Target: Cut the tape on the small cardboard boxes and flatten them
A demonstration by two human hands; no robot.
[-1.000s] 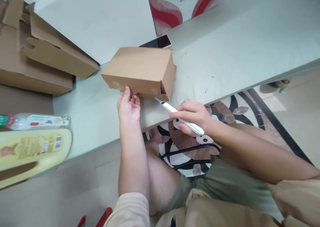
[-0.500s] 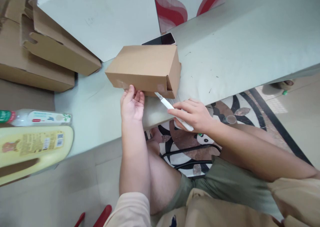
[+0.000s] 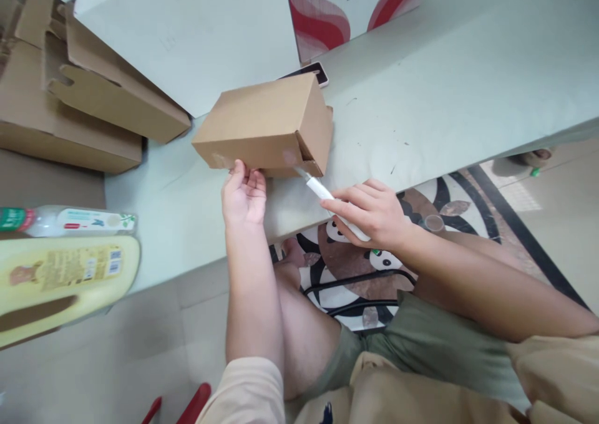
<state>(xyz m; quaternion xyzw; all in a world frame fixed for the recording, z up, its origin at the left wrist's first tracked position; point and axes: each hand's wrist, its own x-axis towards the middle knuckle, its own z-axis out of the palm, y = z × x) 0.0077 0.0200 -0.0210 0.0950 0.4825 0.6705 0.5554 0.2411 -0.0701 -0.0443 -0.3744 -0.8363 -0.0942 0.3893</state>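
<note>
Now our left hand (image 3: 244,196), half curled, grips the lower front edge of the cardboard box (image 3: 259,115) over the desk (image 3: 449,81), and our right hand (image 3: 374,212) is wrapped around a white cutter (image 3: 319,189), its blade tip at that edge.

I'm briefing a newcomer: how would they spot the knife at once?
On the pale table, find the brown box touching the left hand. Near its lower right corner, the right hand holds the knife: the only slim white bladed thing there.
</note>
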